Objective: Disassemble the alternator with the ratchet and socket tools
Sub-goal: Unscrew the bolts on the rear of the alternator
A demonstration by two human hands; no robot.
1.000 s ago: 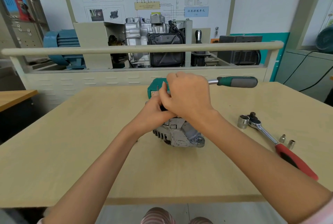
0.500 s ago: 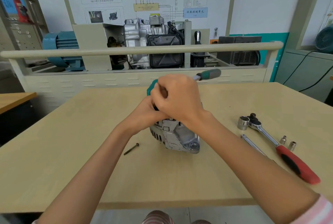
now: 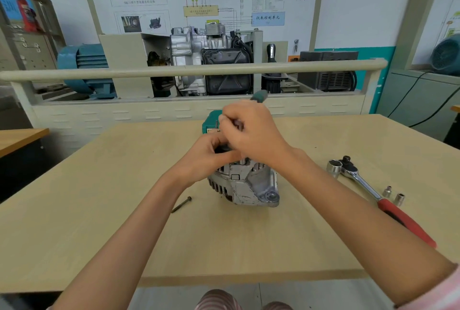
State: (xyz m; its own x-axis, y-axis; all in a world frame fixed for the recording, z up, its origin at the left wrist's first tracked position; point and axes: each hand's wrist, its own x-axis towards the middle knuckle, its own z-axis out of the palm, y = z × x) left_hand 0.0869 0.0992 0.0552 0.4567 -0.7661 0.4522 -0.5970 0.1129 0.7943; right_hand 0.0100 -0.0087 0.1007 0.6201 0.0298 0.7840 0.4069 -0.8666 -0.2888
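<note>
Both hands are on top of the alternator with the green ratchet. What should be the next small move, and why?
Probably another short swing of the green-handled ratchet while the left hand steadies the alternator. The right hand grips the tool at its head on top of the housing, and only one long bolt lies loose on the table, so a fastener likely remains.

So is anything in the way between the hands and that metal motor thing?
Nothing visible is. The left hand and the right hand are both already on top of the alternator, with the right one around the green-handled ratchet. The loose bolt lies off to the side on the table.
</note>
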